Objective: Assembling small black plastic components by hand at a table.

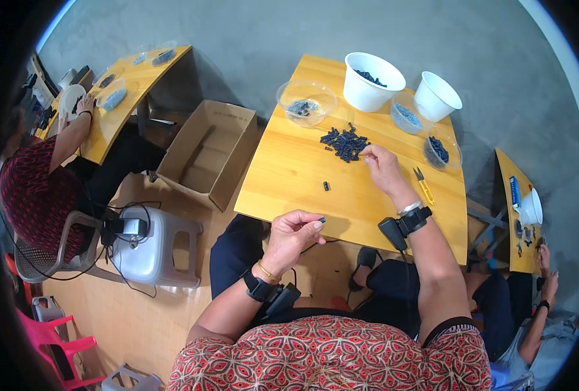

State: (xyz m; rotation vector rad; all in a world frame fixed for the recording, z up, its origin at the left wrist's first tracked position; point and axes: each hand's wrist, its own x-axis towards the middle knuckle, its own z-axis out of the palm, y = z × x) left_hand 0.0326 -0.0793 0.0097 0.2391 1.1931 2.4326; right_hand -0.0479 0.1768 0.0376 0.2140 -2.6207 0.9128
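My left hand point(292, 240) is over the table's near edge, thumb and fingers pinched on a small dark plastic part point(322, 220). Over the near right side of a pile of small dark plastic parts point(345, 144), my right hand point(386, 171) has its fingers drawn together. What those fingers hold, if anything, is hidden. One loose dark part point(326, 186) lies apart on the wooden table point(276, 179), between the pile and my left hand. To the right of my right hand lie yellow-handled thread snips point(424, 186).
A clear bowl point(307, 104), a white tub point(374, 83) of dark parts, a white bucket point(437, 96) and two clear tubs point(407, 117) line the table's far side. Left stand a cardboard box point(208, 153) and a grey stool point(156, 251) with cables. People work at side tables.
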